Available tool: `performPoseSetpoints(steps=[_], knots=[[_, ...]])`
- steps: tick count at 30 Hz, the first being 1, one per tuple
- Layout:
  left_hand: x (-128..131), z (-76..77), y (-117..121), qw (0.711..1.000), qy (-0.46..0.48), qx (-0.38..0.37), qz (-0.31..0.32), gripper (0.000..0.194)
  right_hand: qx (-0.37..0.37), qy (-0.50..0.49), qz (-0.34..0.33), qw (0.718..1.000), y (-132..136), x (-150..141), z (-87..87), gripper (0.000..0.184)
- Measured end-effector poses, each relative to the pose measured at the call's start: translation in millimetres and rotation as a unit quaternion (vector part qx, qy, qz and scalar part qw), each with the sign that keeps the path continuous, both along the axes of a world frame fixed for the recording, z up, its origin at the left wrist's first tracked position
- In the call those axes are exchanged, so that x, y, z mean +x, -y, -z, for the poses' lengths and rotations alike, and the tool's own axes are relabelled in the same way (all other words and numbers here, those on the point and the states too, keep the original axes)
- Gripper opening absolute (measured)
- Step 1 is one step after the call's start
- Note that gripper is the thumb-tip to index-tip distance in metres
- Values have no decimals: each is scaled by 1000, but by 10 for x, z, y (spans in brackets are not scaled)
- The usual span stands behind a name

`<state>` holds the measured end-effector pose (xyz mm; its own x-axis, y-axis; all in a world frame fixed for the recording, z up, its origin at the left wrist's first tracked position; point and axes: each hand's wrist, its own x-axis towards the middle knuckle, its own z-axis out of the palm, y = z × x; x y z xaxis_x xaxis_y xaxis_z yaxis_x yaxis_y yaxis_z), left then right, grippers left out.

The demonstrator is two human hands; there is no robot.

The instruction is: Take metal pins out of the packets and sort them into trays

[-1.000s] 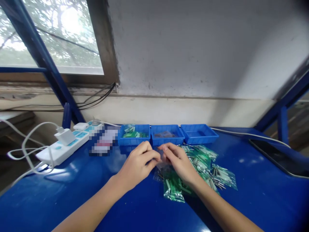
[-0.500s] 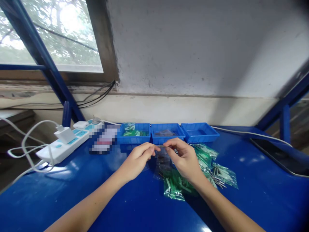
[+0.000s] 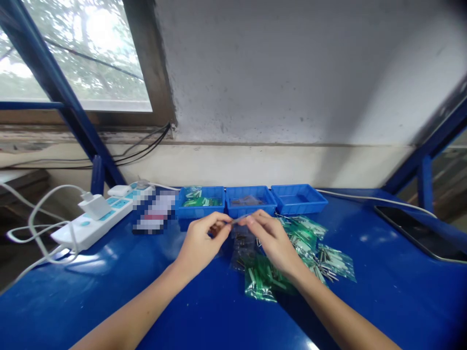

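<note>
Between my two hands is a thin, see-through plastic bag (image 3: pixel 238 219), held nearly edge-on; its contents cannot be made out. My left hand (image 3: pixel 202 240) pinches one end of it between thumb and fingers. At the other end the fingertips of my right hand (image 3: pixel 273 238) are closed on it. Below the hands lie clear bags with dark thin pieces (image 3: pixel 242 250). Green plastic bags with pale strips (image 3: pixel 260 281) lie under and beside my right hand, and loose metal pins (image 3: pixel 328 271) are scattered by them.
Three blue bins stand in a row at the back: the left bin (image 3: pixel 200 213) holds green bags, the middle bin (image 3: pixel 251 209) clear bags. Beside them is the right bin (image 3: pixel 299 208). A power strip (image 3: pixel 85 226) with cables sits left, a black phone (image 3: pixel 416 231) right.
My left hand's fingers have closed onto the plastic bag, which now spans both hands. The view has shifted slightly to the right.
</note>
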<state>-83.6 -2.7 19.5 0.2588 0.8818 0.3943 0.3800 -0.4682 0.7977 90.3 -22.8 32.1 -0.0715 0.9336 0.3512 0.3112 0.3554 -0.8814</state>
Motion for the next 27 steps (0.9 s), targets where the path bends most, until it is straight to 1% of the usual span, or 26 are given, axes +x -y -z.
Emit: performPoseSetpoints(steps=[1,2,4,6,9,11,12,14,15,16,18,19,20,21,22,23,24,25,27], knots=[[-11,3,9,998,-39,49,-3,10,-41,-32,-18,998,-3,3,-11,36],[-19,5,17,993,-75,91,-4,11,-74,-61,-32,995,-7,3,-13,38],[-26,2,26,982,-123,147,-1,14,-120,-104,-49,986,-21,-10,7,32],[-21,-8,27,977,-137,164,-6,16,-141,-119,-47,982,-41,-31,54,23],[-9,-22,18,983,-113,142,-26,18,-117,-106,-8,988,-76,-50,127,18],[-20,-26,-6,987,-113,110,-43,19,-71,-98,32,992,-88,-22,134,16],[-37,-27,-26,986,-129,94,-46,19,-39,-98,58,993,-89,10,115,14],[-100,-33,-80,978,-194,62,-41,18,62,-88,142,984,-88,118,26,10],[-146,-41,-110,971,-234,45,-36,17,132,-73,201,968,-91,187,-38,8],[-199,-55,-140,962,-271,28,-34,17,207,-53,268,939,-100,262,-109,7],[-317,-93,-186,944,-327,-2,-38,18,331,2,388,860,-147,397,-239,8],[-375,-113,-201,937,-346,-16,-39,20,369,43,420,828,-184,444,-281,8],[-427,-130,-211,931,-362,-31,-34,23,387,93,427,812,-227,470,-299,8],[-471,-139,-218,924,-378,-46,-25,27,385,152,414,811,-269,472,-290,7],[-505,-138,-224,918,-392,-62,-13,30,369,220,381,819,-306,451,-255,8],[-529,-127,-231,914,-399,-75,-3,33,335,284,340,832,-333,409,-197,13],[-542,-105,-240,915,-395,-86,5,32,297,332,306,841,-344,350,-123,23],[-546,-76,-253,919,-381,-96,13,30,261,364,271,852,-339,282,-44,31],[-533,-12,-282,934,-336,-114,30,23,215,374,207,878,-281,137,98,35]])
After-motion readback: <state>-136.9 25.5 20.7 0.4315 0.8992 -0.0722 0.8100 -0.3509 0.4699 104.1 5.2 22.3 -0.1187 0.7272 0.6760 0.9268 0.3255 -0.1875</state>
